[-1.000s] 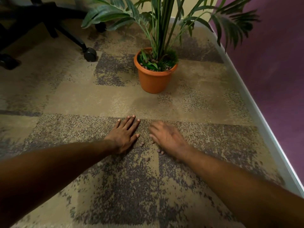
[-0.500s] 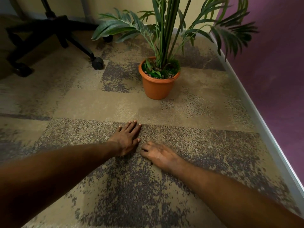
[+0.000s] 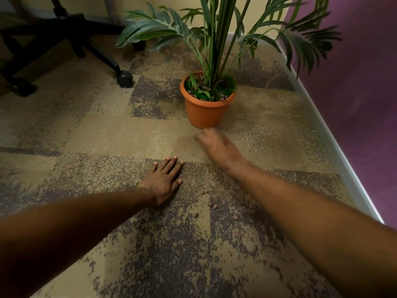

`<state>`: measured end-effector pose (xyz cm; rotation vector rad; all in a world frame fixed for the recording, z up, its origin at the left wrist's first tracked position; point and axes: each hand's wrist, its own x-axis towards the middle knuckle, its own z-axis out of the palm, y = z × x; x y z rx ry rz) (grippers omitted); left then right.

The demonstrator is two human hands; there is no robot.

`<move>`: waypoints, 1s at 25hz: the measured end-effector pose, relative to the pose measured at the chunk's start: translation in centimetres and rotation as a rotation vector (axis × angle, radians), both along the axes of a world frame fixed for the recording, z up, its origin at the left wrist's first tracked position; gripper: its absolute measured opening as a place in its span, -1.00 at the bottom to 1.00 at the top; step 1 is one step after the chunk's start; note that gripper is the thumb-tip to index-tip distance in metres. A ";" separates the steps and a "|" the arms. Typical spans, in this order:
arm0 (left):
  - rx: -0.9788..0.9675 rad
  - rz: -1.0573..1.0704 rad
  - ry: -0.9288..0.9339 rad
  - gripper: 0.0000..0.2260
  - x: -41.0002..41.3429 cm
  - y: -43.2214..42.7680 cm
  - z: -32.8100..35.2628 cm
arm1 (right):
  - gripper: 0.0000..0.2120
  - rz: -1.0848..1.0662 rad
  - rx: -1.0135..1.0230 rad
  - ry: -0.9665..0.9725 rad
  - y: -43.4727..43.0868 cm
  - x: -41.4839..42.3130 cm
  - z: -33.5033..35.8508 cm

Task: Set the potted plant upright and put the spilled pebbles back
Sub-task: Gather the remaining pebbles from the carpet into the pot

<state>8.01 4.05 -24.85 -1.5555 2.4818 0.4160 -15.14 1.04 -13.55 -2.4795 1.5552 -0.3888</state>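
The orange pot (image 3: 204, 112) stands upright on the carpet, with the green plant (image 3: 217, 39) rising from it and brown pebbles around the stems. Several loose pebbles (image 3: 211, 204) lie on the carpet between my forearms. My left hand (image 3: 164, 180) rests flat on the carpet, fingers straight, left of those pebbles. My right hand (image 3: 214, 146) is motion-blurred just in front of the pot's base, its fingers curled under as if round a few pebbles, which are hidden inside the hand.
A black office chair base with a caster (image 3: 124, 78) stands at the back left. A white skirting board (image 3: 335, 147) and purple wall run along the right. Fronds hang over the pot's far side and right.
My right hand left the carpet beside my left hand and moved forward to the pot's base, fingers curled. Loose pebbles now show where it lay. My left hand stayed flat.
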 end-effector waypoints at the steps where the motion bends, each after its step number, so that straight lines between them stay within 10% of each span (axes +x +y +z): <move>1: -0.008 0.003 0.018 -0.37 0.1 0.1 -0.3 | -0.70 -0.058 -0.027 -0.045 -1.6 -0.5 0.8; 7: -0.071 0.019 0.140 -0.37 0.8 0.5 -1.8 | -0.79 -0.276 -0.307 -0.213 -9.1 -1.6 5.8; 25: -0.229 0.016 0.205 -0.42 1.0 1.2 -2.5 | -0.68 -0.261 -0.297 -0.132 -11.4 -2.4 5.5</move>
